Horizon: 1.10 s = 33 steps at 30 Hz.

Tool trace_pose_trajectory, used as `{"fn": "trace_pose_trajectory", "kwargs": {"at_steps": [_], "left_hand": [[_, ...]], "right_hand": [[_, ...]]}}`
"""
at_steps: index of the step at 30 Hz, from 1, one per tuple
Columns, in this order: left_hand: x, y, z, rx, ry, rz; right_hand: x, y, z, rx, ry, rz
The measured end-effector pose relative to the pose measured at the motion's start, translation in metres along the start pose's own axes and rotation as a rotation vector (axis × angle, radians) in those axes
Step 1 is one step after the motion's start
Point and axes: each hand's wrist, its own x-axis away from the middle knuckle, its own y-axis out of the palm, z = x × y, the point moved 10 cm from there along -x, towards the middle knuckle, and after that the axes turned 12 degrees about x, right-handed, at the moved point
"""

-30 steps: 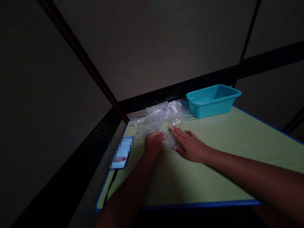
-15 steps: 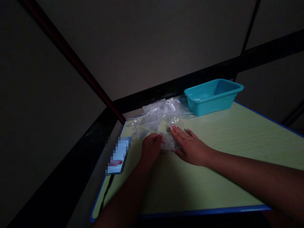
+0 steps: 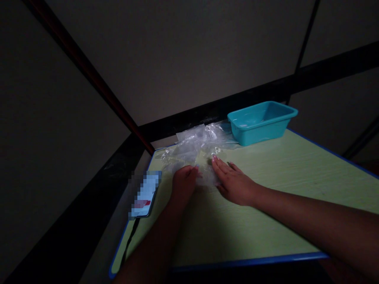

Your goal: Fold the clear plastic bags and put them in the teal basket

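Note:
Between my hands a clear plastic bag [image 3: 207,176] lies on the pale green tabletop. My left hand [image 3: 184,180] is closed at its left side, thumb and fingers pinching the plastic. Stretched out flat, my right hand [image 3: 232,179] rests on the bag's right side with the fingertips pointing away from me. Just beyond both hands, a loose heap of crumpled clear plastic bags [image 3: 195,142] spreads toward the back edge. How far the bag between my hands reaches under them is hidden.
A turquoise plastic basin [image 3: 262,130] stands at the back right, against the heap. At the left edge lies a phone [image 3: 146,195] with a lit screen, a dark cord [image 3: 130,238] running from it. Blue edging [image 3: 248,260] borders the table [image 3: 266,232]; walls rise behind and left.
My left hand has moved slightly left, widening the gap between the hands. The right hand stays nearly in place on the bag. The whole view has shifted a little.

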Motion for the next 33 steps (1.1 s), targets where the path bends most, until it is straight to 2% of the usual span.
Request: {"fn": "trace_pose_trajectory", "kwargs": {"at_steps": [6, 16, 26, 33], "left_hand": [[-0.002, -0.001, -0.005, 0.029, -0.050, 0.008], [-0.009, -0.007, -0.024, 0.071, -0.172, 0.054], [-0.013, -0.019, -0.019, -0.025, -0.197, 0.048], [-0.016, -0.026, -0.022, -0.056, -0.232, -0.019]], "right_hand": [[0.001, 0.002, 0.000, 0.024, -0.005, -0.032], [-0.001, 0.004, -0.003, 0.018, -0.020, -0.077], [-0.002, 0.003, -0.004, -0.008, -0.022, -0.118], [-0.002, -0.002, -0.008, -0.026, -0.066, -0.074]]}}
